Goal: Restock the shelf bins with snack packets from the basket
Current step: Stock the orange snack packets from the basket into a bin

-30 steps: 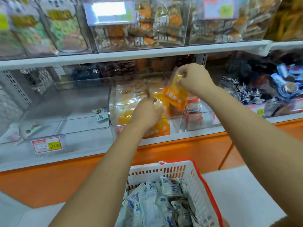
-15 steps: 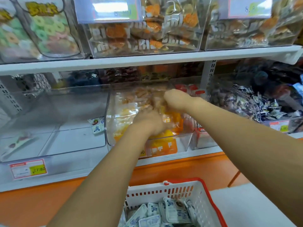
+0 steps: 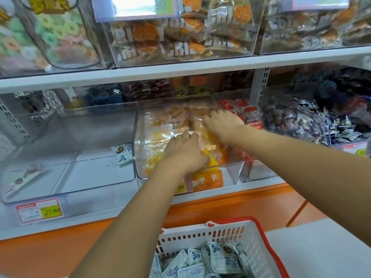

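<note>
Store aisle, white metal shelving. Clear middle bin (image 3: 137, 141) sits on the lower shelf and is half full of orange snack packets (image 3: 215, 155). Both bare hands are inside it. Right hand (image 3: 222, 125) lies flat toward the back of this bin, fingers spread and straight on the packets, gripping nothing. Left hand (image 3: 184, 151) is nearer the bin's front, palm down on the packets; its fingers bend out of sight past the knuckles, so I cannot tell if it grasps one. Left of the middle bin is a clear bin (image 3: 80, 137) holding one stray blue-white packet (image 3: 122, 153), with a price tag (image 3: 38, 210) on its front. Right of the middle bin are red-capped jars (image 3: 252, 118), then a bin of small dark and white wrapped sweets (image 3: 313, 125). Above it runs a white shelf board (image 3: 180, 69) carrying a clear bin of biscuit packs (image 3: 180, 31). Below it is an orange base panel (image 3: 220, 203). Further below, nearest the person, a white basket with a red rim (image 3: 200, 235) holds blue-white snack packets (image 3: 220, 257).
</note>
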### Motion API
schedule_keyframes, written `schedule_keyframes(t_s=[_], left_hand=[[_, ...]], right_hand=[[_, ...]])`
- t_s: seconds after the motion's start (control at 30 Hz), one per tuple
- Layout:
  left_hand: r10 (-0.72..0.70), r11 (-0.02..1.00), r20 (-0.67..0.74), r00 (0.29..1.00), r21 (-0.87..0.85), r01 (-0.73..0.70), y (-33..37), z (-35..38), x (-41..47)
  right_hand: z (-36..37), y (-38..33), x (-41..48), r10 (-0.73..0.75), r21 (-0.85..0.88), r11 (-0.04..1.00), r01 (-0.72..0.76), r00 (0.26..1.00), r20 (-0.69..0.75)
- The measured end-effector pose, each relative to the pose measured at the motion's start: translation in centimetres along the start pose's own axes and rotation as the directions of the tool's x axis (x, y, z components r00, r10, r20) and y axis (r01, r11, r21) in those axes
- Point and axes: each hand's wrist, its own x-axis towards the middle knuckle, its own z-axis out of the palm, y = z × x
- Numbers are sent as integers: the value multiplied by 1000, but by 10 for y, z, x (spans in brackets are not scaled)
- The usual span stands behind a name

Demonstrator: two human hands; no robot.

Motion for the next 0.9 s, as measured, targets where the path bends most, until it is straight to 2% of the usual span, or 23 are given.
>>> schedule_keyframes(t_s=[0.23,0.33,0.53,0.6,0.7,0.73,0.8,0.83,0.9], left_hand=[[-26,999,-32,999,-25,25,2,1,0],[-54,998,-66,996,-32,52,2,0,-2],[-7,1000,-249,969,-2,7,8,3,-20],[42,997,-348,937,-43,-61,9,3,-32],[132,959,-574,808,-134,-251,7,4,-62],[152,943,-622,768,-142,-301,5,7,-75],[192,920,-621,760,-155,-360,3,20,-104],[206,922,-590,781,-151,-357,1,30,-118],[197,949,-444,874,-139,-285,-6,57,-144]], right_hand=[[-5,-5,1,-39,11,999,40,999,-36],[-15,-3,-15,12,175,984,-12,1000,6],[-16,10,-46,152,508,860,-54,976,-153],[-12,10,-64,229,593,805,-36,940,-254],[-6,-1,-101,334,688,726,0,874,-353],[-4,-9,-114,350,714,700,9,867,-354],[5,-28,-136,341,753,658,13,887,-313],[9,-39,-146,313,771,637,1,913,-261],[24,-63,-161,232,766,637,-89,969,-80]])
